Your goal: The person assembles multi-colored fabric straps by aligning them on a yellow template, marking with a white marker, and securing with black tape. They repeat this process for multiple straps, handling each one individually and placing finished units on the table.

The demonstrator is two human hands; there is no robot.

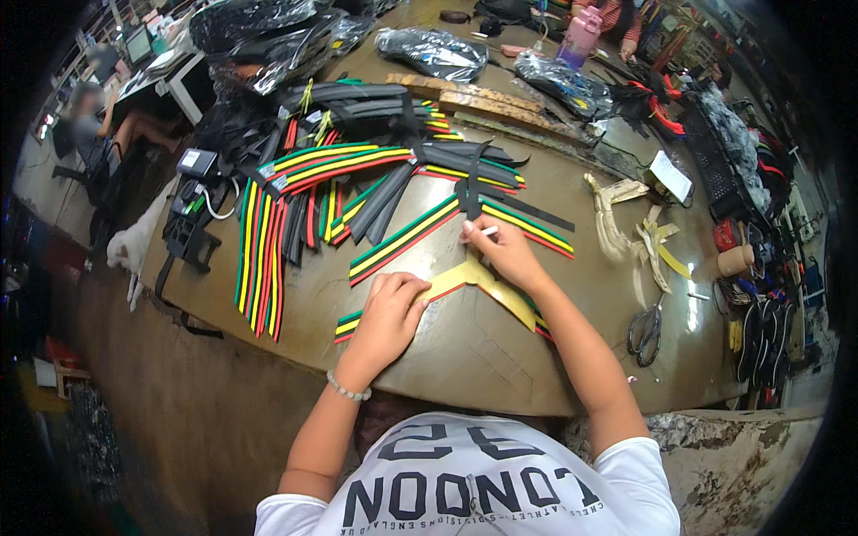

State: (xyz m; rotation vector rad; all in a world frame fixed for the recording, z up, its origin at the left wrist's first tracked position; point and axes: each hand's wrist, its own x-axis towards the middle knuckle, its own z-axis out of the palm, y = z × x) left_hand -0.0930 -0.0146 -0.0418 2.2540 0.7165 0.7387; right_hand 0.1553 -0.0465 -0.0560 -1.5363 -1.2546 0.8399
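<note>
My left hand (390,313) lies palm down with its fingertips on a yellow V-shaped template (508,302), holding nothing. Under the template is a strap piece (348,329) with green, yellow, black and red stripes, its ends showing at both sides. My right hand (509,257) is closed around a short white marker or chalk (488,231), above the peak of the template; its tip is hidden by the fingers. Just beyond lies another angled striped strap (407,237), with a black strip (472,192) across its peak.
Bundles of striped straps (261,259) are piled at left. Scissors (644,334) and cream strips (613,214) lie at right. Wooden bars (500,109), plastic-wrapped packs (433,54) and a pink bottle (581,37) stand farther back. A person (94,134) sits at far left, near a white dog (141,239).
</note>
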